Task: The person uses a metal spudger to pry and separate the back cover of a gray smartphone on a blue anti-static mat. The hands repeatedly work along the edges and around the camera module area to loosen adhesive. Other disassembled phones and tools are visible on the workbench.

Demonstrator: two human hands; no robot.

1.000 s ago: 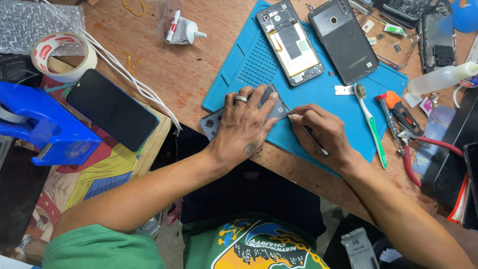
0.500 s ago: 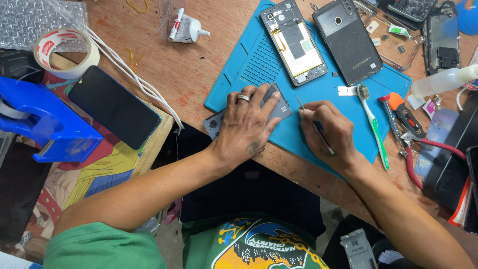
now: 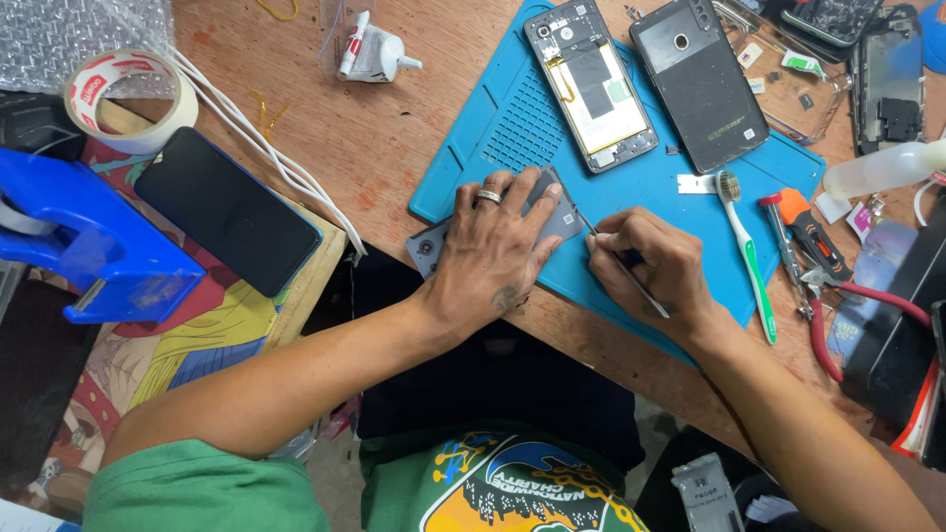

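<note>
left hand (image 3: pixel 496 258) flat, fingers spread, pressing grey phone back cover (image 3: pixel 498 223) on near-left edge of blue mat (image 3: pixel 512 128) | right hand (image 3: pixel 650 266) fingers pinched on thin metal tool (image 3: pixel 623 266), tip at cover's right edge | opened phone (image 3: pixel 589 83), black back panel (image 3: pixel 700 81) at mat's far side | toothbrush (image 3: pixel 744 251) on mat's right | bench (image 3: pixel 365 138) under mat

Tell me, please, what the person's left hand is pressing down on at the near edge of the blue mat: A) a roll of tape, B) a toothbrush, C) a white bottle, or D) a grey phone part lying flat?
D: the left hand lies spread flat over the grey phone part on the blue mat, while the right hand holds a thin metal tool at its edge.
</note>
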